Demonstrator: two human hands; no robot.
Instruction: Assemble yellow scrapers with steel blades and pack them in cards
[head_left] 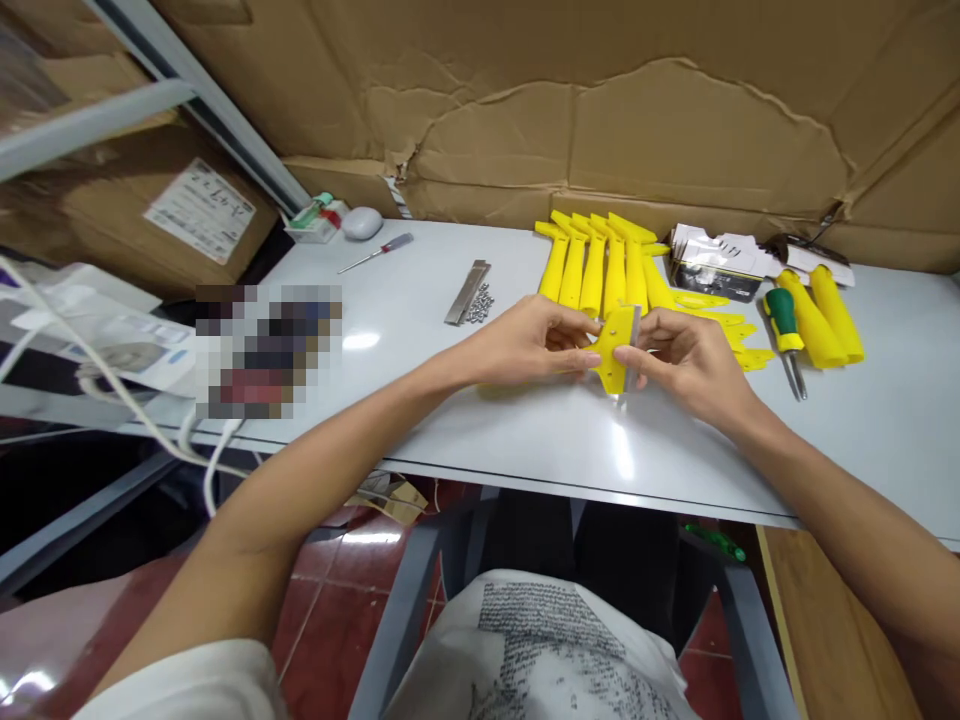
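Note:
Above the front of the white table, both hands hold one yellow scraper (pixel 616 350) with a metal blade along its right edge. My left hand (pixel 536 345) is closed on the narrow handle side. On the blade side, the thumb of my right hand (pixel 679 360) presses the yellow face and its fingers curl behind. Behind the hands lies a row of yellow scraper handles (pixel 592 265), with several flat yellow pieces (pixel 739 335) to the right. A stack of metal blades (pixel 469 290) and a small pile of screws (pixel 481 303) lie left of the row.
A green and yellow screwdriver (pixel 784 335) and yellow tubular handles (pixel 821 320) lie at right, near a box with cards (pixel 716 265). A thin screwdriver (pixel 377 252) and a grey computer mouse (pixel 361 223) are at back left. Cardboard (pixel 495 120) walls the back; white cables (pixel 124 390) hang left.

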